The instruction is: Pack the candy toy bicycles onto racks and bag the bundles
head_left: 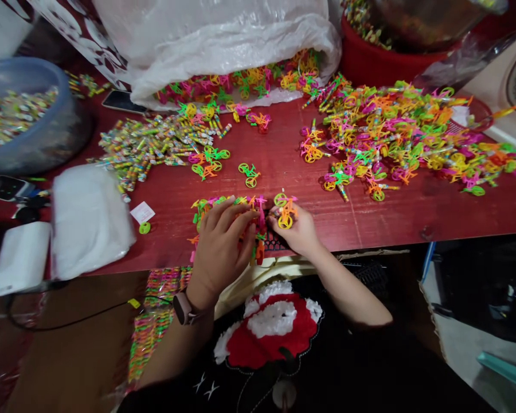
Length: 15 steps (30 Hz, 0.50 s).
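My left hand (223, 246), with a watch on the wrist, lies palm down over a packed group of small plastic toy bicycles (200, 215) at the table's front edge. Its fingers are stretched out, and what lies under the palm is hidden. To the right, my right hand (298, 229) is closed on a toy bicycle (286, 212) with an orange frame and yellow wheels. A black mesh tray (277, 241) shows between the hands. Beyond them lies a loose green and yellow toy bicycle (250, 174).
Patterned small tubes (155, 143) lie heaped at left, with a blue basin (60, 120) of more. Toy bicycles with tubes form a pile (378, 132) at right. A white sack (232, 51) of bicycles opens at the back. A stack of plastic bags (90, 218) sits front left.
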{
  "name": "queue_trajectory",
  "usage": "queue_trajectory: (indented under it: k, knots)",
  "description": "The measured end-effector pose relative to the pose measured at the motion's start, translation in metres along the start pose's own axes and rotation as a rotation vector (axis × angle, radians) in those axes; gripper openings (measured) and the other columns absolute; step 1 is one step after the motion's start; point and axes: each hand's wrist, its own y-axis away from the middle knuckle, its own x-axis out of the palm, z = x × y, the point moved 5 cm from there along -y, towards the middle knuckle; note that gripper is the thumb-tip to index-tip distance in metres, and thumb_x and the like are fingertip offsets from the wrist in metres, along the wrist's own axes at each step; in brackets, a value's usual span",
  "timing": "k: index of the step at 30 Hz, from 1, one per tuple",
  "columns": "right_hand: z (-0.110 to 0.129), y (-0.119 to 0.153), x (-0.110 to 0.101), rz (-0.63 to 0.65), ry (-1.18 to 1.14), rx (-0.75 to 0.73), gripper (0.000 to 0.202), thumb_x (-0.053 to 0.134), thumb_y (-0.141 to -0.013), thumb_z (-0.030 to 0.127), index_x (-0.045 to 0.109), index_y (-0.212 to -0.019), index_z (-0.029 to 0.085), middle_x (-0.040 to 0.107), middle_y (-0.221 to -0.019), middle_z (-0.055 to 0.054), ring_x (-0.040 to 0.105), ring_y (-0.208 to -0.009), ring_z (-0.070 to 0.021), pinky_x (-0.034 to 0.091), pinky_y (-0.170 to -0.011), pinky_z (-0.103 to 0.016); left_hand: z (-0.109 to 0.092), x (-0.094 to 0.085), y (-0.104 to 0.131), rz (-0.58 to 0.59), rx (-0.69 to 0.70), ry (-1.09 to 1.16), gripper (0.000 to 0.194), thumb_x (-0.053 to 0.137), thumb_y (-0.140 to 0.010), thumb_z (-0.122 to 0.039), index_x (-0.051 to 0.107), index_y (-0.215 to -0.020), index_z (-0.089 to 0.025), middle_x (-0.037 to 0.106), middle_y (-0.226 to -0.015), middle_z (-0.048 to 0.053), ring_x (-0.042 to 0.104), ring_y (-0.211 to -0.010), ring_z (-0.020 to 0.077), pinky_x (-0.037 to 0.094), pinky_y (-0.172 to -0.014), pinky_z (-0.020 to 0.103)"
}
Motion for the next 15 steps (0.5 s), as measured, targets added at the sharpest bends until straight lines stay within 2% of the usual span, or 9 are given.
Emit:
queue_trajectory:
  k: [3, 7, 11, 15]
  knots:
    - [0.003, -0.011, 0.008, 0.048, 0.138, -0.105, 0.015, 0.065, -0.091, 0.023, 0.072, -0.103, 0.018, 0.077, -0.108, -0.011, 0.072, -0.103, -0.0256, 0.056, -0.096, -0.041, 0.000, -0.001, 0.000, 0.005, -0.002, -0.004, 0.031, 0.056, -0.103, -0.025, 0.061, -0.134, -0.027, 0.067, -0.137, 0.006, 0.046, -0.144, 0.0303, 0.038, -0.121, 0.055]
    - [0.007, -0.013, 0.009, 0.153, 0.318, -0.184, 0.022, 0.059, -0.091, 0.012, 0.071, -0.110, 0.017, 0.075, -0.117, -0.015, 0.068, -0.113, -0.0283, 0.055, -0.100, -0.044, 0.000, -0.001, -0.001, 0.018, -0.001, 0.001, 0.031, 0.056, -0.104, -0.025, 0.060, -0.134, -0.027, 0.066, -0.139, 0.006, 0.046, -0.144, 0.0309, 0.038, -0.120, 0.056]
    - [0.012, -0.015, 0.013, 0.280, 0.444, -0.178, 0.028, 0.058, -0.087, 0.004, 0.069, -0.110, 0.016, 0.073, -0.113, -0.014, 0.067, -0.110, -0.0274, 0.055, -0.099, -0.042, 0.001, -0.001, -0.002, 0.028, -0.005, 0.013, 0.031, 0.055, -0.104, -0.025, 0.060, -0.134, -0.028, 0.066, -0.140, 0.006, 0.046, -0.145, 0.0318, 0.038, -0.118, 0.057]
    - [0.016, -0.020, 0.019, 0.335, 0.541, -0.122, 0.023, 0.061, -0.090, 0.008, 0.067, -0.111, 0.012, 0.071, -0.110, -0.015, 0.067, -0.103, -0.0262, 0.056, -0.096, -0.041, 0.002, 0.000, -0.002, 0.032, 0.004, 0.007, 0.032, 0.056, -0.103, -0.026, 0.059, -0.135, -0.028, 0.066, -0.141, 0.006, 0.046, -0.146, 0.0329, 0.038, -0.118, 0.058]
